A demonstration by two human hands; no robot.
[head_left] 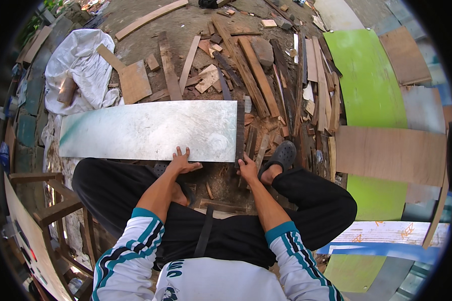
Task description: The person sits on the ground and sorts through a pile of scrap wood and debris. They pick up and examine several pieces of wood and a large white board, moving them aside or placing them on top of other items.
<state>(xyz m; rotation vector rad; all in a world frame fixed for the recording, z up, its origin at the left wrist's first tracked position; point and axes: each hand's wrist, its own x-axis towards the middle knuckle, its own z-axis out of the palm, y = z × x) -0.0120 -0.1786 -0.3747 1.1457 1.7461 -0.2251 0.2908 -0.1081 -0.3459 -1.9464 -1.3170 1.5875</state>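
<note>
In front of my knees lies a long white board (150,129), scuffed and stained, with a greenish streak at its left end. A dark narrow wooden strip (240,131) runs along the board's right end. My left hand (182,162) rests on the board's near edge; its fingers are spread flat on the surface and the thumb points right. Fingers of my right hand (247,169) are closed on the near end of the dark wooden strip, by the board's near right corner. The part of the strip inside that hand is hidden.
Beyond the board, planks and offcuts (256,75) litter the dirt. A white sack (80,65) lies far left, with a wooden frame (60,210) nearer. Green panels (366,75) and a brown panel (391,154) line the right. My clog (285,154) stands beside my right hand.
</note>
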